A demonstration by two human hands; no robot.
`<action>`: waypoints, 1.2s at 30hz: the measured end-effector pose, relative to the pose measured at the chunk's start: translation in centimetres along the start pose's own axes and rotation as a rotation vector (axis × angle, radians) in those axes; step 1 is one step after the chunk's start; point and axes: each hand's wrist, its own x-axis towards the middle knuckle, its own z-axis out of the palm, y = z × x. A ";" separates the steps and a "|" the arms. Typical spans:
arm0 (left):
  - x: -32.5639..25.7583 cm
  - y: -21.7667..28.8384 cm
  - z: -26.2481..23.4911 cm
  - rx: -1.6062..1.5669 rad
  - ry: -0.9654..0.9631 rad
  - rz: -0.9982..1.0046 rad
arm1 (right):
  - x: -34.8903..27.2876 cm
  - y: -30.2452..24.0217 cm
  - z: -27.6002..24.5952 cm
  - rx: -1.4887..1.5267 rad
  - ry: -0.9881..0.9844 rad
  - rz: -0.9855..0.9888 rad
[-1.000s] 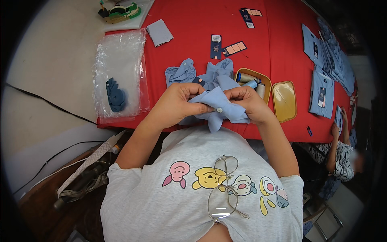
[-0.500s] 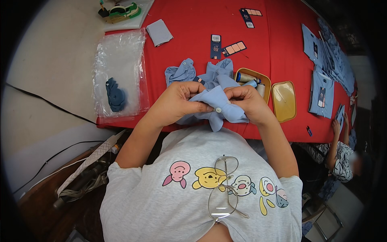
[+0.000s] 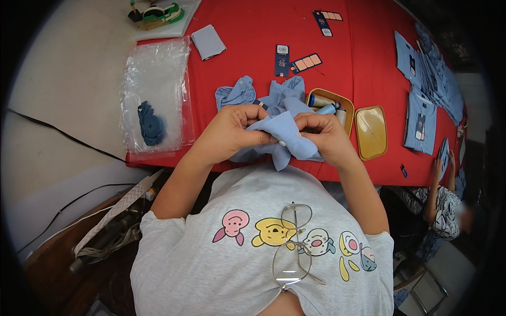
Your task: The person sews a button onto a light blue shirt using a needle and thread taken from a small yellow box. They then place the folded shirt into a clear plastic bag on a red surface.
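Observation:
A light blue garment (image 3: pixel 283 127) with white buttons is bunched at the near edge of the red table, in front of my body. My left hand (image 3: pixel 238 130) pinches its folded cloth from the left, thumb beside a white button (image 3: pixel 282 142). From the right my right hand (image 3: pixel 322 135) grips the same fold, thumb and fingers pressed on the cloth. More of the garment, with another button, lies bunched beyond my hands. Whether the piece between my hands is a collar or a cuff I cannot tell.
An open tin (image 3: pixel 342 100) of thread spools stands right of the garment, its lid (image 3: pixel 371 132) beside it. Clear plastic bags (image 3: pixel 158 79) lie left under a dark blue roll (image 3: pixel 152 128). Tags (image 3: pixel 282 60) lie beyond. Folded blue shirts (image 3: pixel 420 121) and a person (image 3: pixel 448 208) are at right.
The cloth between my hands has shifted slightly, and its button now shows less, turned more aside. Both hands keep their hold. At right, the person's hands have moved a little.

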 end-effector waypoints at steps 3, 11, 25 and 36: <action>0.0 0.0 0.0 -0.009 0.006 -0.026 | 0.0 0.1 0.1 -0.015 0.003 0.008; 0.6 -0.6 0.4 -0.082 0.049 -0.051 | 1.6 -3.1 -0.8 -0.073 0.293 -0.127; 1.6 -2.3 1.7 -0.062 0.250 0.175 | -0.1 -2.4 3.1 -1.266 0.285 -0.890; 2.0 -4.0 1.3 0.174 0.465 0.264 | -4.6 -8.5 2.1 -0.021 0.214 -0.720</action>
